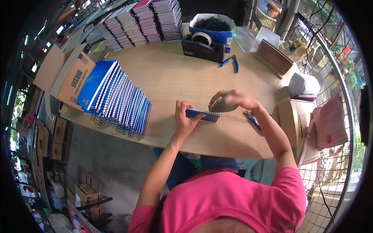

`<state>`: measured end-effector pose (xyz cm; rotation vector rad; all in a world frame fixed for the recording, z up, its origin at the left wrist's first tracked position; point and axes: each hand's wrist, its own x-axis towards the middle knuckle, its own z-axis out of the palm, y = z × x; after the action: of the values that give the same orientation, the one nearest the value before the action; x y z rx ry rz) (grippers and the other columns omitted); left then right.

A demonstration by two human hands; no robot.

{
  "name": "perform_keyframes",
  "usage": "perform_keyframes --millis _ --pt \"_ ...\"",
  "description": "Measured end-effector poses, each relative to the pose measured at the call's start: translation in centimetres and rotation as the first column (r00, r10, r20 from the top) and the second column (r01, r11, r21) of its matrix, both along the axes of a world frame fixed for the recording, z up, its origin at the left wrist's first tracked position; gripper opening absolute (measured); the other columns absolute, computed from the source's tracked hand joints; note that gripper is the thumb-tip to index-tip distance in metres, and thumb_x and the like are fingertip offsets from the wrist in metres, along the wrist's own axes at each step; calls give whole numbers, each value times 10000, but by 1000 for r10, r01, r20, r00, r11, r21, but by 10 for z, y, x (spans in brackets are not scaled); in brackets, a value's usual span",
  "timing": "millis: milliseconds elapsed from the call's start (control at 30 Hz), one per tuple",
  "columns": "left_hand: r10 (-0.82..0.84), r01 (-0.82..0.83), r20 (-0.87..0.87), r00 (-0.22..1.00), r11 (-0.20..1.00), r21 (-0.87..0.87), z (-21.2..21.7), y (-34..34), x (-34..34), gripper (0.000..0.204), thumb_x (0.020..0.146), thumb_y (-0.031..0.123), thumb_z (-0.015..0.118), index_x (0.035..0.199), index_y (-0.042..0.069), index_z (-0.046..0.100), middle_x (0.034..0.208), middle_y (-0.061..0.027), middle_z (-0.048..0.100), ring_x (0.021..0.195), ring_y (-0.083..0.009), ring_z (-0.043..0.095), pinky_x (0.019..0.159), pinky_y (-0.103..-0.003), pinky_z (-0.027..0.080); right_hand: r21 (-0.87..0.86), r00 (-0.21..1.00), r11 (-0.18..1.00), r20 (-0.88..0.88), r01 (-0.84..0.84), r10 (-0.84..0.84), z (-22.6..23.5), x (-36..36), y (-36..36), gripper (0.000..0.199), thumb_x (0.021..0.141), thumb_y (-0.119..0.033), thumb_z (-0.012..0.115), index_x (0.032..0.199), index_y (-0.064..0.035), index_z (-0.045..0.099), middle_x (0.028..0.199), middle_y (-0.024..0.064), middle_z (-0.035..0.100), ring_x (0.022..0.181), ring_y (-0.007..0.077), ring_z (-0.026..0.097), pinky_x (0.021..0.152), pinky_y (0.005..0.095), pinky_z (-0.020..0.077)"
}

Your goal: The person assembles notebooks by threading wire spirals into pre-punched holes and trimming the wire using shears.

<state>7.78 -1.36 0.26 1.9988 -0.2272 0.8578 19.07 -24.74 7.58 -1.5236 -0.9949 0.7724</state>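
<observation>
Blue Notebook (203, 115) in Hand, Coil (234, 118) at Its End

The left hand (185, 117) pinches the notebook between thumb and fingers over the tabletop (175, 79). The coil stretches from its right end toward blue-handled pliers (253, 119). The right hand (235, 100), blurred, hovers close by; I cannot tell its grip. Stacked blue notebooks (121, 97) sit at left.

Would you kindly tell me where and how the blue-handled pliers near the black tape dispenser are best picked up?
I'd probably grip both blue handles of the pliers, coming from the near side: they lie spread in a V that opens that way. The black tape dispenser stands close behind their left part, making an approach from there more awkward.
</observation>
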Motion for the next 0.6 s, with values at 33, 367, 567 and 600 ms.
perform_keyframes --millis 33,367,567,600 --pt "-6 6 -5 1000 1000 0 0 0 0 574 675 383 885 933 53 492 855 -79 467 790 -249 469 668 -387 427 -315 931 945 363 86 36 3 -5 5 646 923 -580 546 1140 11 695 1201 126 652 1065 264 622 947 366 455" --pt "-38 38 19 999 999 -17 -2 3 -1 614 668 389 898 940 45 467 865 -63 434 732 -215 462 644 -355 416 -206 984 962 52 179 -172 -5 -4 19 598 946 -529 557 1191 10 636 1077 152 661 993 230 619 886 364 472" --pt "-17 17 -33 999 1000 3 -3 2 -4 634 676 411 893 969 37 473 881 -61 446 768 -199 466 672 -341 422 -58 995 994 -16 98 -99 -3 -5 32 547 971 -504 530 1220 -26 629 1093 139 669 989 206 627 875 357 482" --pt "-22 21 -18 1000 999 -47 -3 2 -2 610 692 384 889 992 38 486 912 -60 466 799 -192 485 703 -335 437 -211 989 969 102 125 -105 3 -8 34 556 969 -507 536 1222 -19 624 1089 130 671 985 201 625 867 345 483"
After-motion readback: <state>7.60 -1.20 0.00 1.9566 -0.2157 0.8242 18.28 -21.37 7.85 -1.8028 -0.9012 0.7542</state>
